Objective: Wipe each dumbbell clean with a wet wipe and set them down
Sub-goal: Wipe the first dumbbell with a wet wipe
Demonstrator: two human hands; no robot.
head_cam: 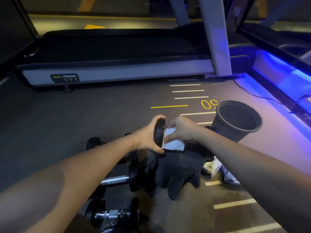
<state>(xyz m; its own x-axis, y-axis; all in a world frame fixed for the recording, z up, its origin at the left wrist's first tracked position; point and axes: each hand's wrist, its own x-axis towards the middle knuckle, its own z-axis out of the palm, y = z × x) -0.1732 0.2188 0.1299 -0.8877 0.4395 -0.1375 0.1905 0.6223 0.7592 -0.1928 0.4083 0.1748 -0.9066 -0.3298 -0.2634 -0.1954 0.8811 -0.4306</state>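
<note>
My left hand [148, 135] grips the round black end of a dumbbell [159, 132] held up above the floor. My right hand [180, 128] pinches a white wet wipe [174, 142] wrapped round the dumbbell's handle, right beside that end. The handle and the far end are mostly hidden by the wipe and my right arm. Other black dumbbells with chrome handles lie on the floor below my left arm, one [121, 179] in the middle and one [111, 214] near the bottom edge.
A dark cloth or glove [175, 172] lies crumpled on the floor under the hands. A black bucket [237, 121] stands to the right. White wipe packets [213, 167] lie beside my right arm. A treadmill [117, 71] runs across the back.
</note>
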